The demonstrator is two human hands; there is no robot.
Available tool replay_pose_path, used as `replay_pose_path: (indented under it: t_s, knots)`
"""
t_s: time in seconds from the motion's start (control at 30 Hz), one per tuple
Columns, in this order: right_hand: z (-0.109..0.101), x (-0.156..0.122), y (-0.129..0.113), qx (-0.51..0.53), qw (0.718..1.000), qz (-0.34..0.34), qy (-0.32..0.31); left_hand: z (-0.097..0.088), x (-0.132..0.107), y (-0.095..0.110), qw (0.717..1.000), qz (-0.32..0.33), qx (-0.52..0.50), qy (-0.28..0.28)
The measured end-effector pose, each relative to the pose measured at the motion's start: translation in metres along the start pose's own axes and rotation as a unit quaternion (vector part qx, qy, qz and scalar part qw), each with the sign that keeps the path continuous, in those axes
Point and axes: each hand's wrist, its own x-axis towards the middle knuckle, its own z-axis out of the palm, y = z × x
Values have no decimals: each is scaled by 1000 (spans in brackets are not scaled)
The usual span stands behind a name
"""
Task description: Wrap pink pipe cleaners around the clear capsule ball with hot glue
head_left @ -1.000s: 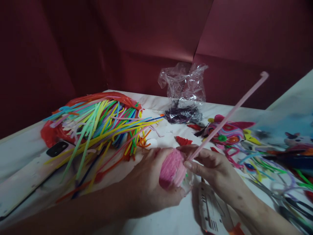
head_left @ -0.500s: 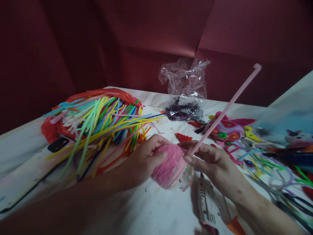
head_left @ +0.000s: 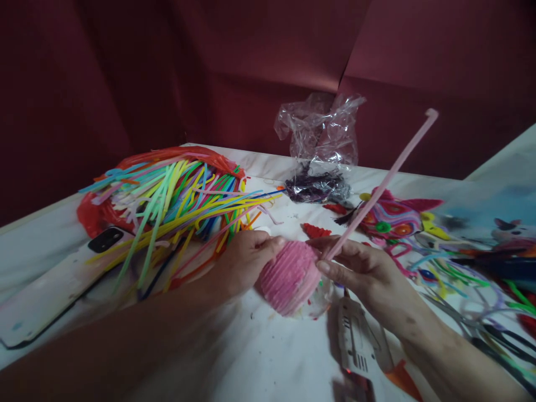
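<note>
Rows of pink pipe cleaner cover much of a rounded ball (head_left: pixel 288 279), whose lower right part is bare and see-through. My left hand (head_left: pixel 247 259) grips the ball's upper left side, thumb and fingers closed at its edge. On the other side, my right hand (head_left: pixel 364 273) pinches a light pink pipe cleaner (head_left: pixel 383 187) close to the ball. The free length of that pipe cleaner slants up to the right and ends in a small hook. Below my right hand lies a white hot glue gun (head_left: pixel 354 335), its nozzle pointing toward the ball and a red light showing.
Many coloured pipe cleaners (head_left: pixel 180 195) spill from a red bag at the left, beside a phone (head_left: pixel 62 279). A clear plastic bag (head_left: pixel 320 148) with dark strands stands at the back. Scissors (head_left: pixel 473 324) and a colourful craft mask (head_left: pixel 389 218) lie at the right.
My left thumb has slid up from the ball's face to its upper edge. The pipe cleaner's free end has swung slightly left. The camera view has shifted a little.
</note>
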Motion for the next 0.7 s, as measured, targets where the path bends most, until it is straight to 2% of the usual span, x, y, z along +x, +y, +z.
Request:
replay_pose_path:
  t_s: [0.13,0.27,0.37,0.5,0.63,0.7]
  knots:
    - [1,2,-3,-10,1000,-12,-4,-1,-3,6,999,21,39,-31]
    - [5,0,-7,-6,999,-32,-3,0,-12,12,985,52,146,-82]
    - [7,-3,-7,3,999,-40,-2,3,-20,17,973,58,201,-93]
    - [5,-5,-7,36,999,-37,-6,5,-26,21,974,54,203,-83]
    - [3,-5,-7,75,996,-49,-1,5,-28,21,975,42,197,-98]
    - [4,-4,-7,81,995,-57,-1,5,-29,21,974,54,198,-94]
